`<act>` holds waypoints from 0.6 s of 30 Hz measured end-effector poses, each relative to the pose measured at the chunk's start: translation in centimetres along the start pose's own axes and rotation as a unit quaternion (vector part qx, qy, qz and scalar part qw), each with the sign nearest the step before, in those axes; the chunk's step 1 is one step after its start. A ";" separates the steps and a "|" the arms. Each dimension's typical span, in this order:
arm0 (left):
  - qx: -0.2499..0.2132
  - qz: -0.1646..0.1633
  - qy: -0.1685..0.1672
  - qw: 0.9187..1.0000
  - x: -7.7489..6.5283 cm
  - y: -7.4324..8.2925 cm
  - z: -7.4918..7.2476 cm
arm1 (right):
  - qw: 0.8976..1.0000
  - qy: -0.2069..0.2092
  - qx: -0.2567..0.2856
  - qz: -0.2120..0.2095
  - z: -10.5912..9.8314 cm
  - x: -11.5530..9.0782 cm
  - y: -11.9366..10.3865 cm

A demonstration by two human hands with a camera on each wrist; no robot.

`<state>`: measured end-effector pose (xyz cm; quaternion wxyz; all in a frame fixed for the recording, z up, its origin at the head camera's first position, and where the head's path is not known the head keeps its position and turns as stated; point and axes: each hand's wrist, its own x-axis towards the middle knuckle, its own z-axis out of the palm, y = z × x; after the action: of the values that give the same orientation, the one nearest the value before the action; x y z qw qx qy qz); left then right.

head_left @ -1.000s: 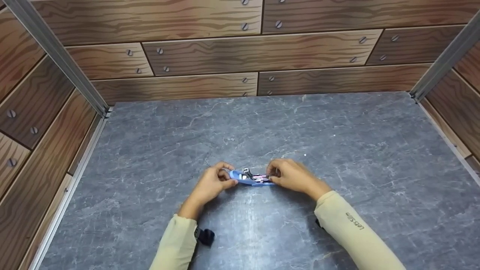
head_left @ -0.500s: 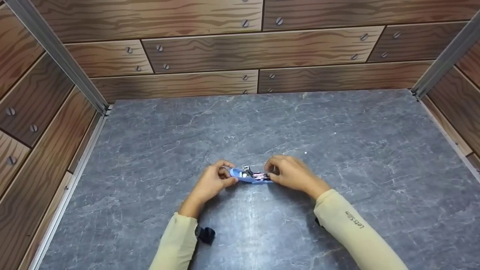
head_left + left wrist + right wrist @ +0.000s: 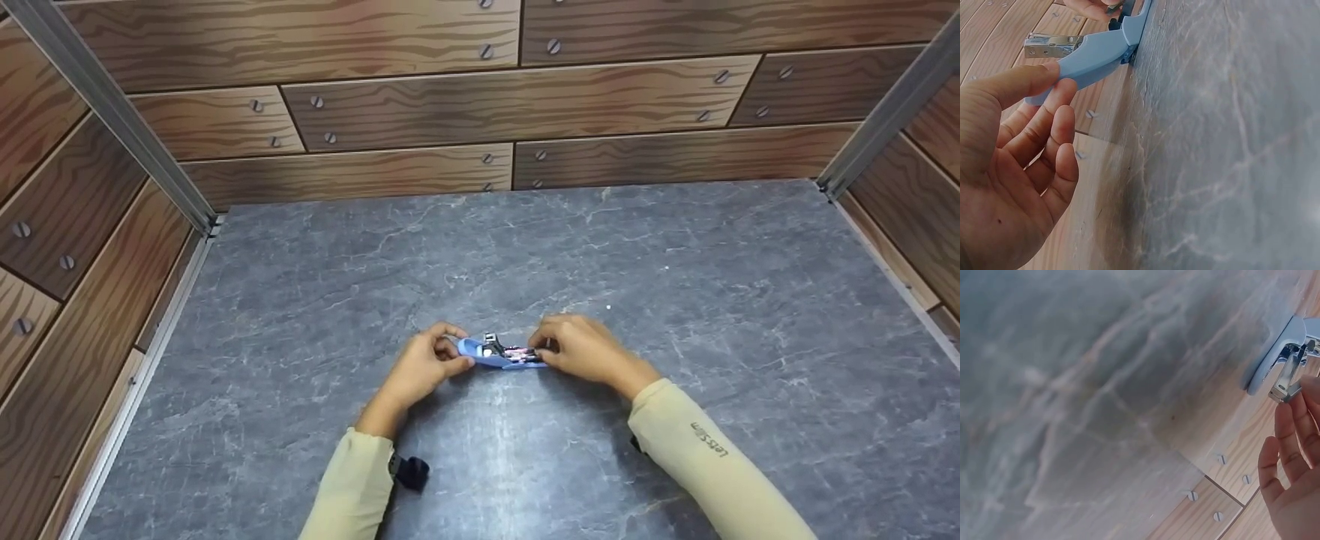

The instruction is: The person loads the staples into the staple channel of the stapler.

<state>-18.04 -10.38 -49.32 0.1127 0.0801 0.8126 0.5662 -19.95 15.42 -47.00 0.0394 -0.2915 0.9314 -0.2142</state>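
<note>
A light-blue stapler point(image 3: 491, 361) lies opened out on the table between both hands, its metal inner parts showing. My left hand point(image 3: 429, 365) pinches the end of its blue cover point(image 3: 1092, 56) between thumb and fingers. A metal piece point(image 3: 1053, 46) sticks out beside that cover. At the other end, my right hand point(image 3: 581, 349) has thumb and fingertips on the squared tip of the metal staple channel point(image 3: 1285, 388). Below that channel extends the rounded blue base point(image 3: 1275, 351). In the head view, the fingers of my right hand partly hide this end.
The grey marbled tabletop point(image 3: 337, 277) spreads around the hands. Wood-patterned panels point(image 3: 420, 112) stand at the back and sides, with metal posts in the corners. Two tiny white specks lie on the table, one of them a white speck point(image 3: 608, 307) beyond my right hand.
Both hands keep their hold on the stapler. The right fingers shift very slightly left along the metal channel; otherwise only the head view wavers a little.
</note>
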 end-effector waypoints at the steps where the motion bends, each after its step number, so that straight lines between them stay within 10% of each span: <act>1: 0.000 0.000 0.000 1.000 0.0 0.0 0.0 | 1.000 -0.002 0.001 0.000 0.0 0.0 0.0; 18: 0.004 0.003 0.004 1.000 0.1 -0.1 0.0 | 1.000 -0.005 -0.019 -0.016 0.1 -0.2 0.2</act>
<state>-18.10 -10.40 -49.40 0.1076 0.0804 0.8151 0.5635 -19.87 15.64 -47.21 0.0353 -0.3082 0.9303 -0.1957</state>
